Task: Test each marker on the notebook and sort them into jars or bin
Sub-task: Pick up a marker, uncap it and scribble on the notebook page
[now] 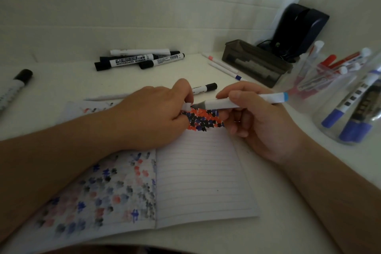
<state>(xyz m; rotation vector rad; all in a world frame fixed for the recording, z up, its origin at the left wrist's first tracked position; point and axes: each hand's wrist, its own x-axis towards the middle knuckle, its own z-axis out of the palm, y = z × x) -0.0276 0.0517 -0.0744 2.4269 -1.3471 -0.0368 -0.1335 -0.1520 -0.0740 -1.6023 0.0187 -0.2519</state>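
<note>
1. White walls close round a white table (61, 97), and we work in dim light.
2. Our right hand (253, 117) curls round a white marker (243, 101), blue end pointing away to the right, grey tip toward the left hand.
3. Our left hand (156, 115) pinches a small white cap (186, 106) right at that tip; whether it is coming off or going on we cannot tell.
4. Under both hands lies the notebook (198, 175), with red, blue and black test marks between our fingers and blank lines nearer us.
5. We judge this the capping or uncapping step around a test stroke.
6. Right of the right hand stand the jars (321, 80) with red and blue markers; beyond them sits a dark bin (255, 62).
7. Next we need a clear verdict, then the matching jar or the bin.
8. Beyond the left hand wait black markers (140, 60).
</note>
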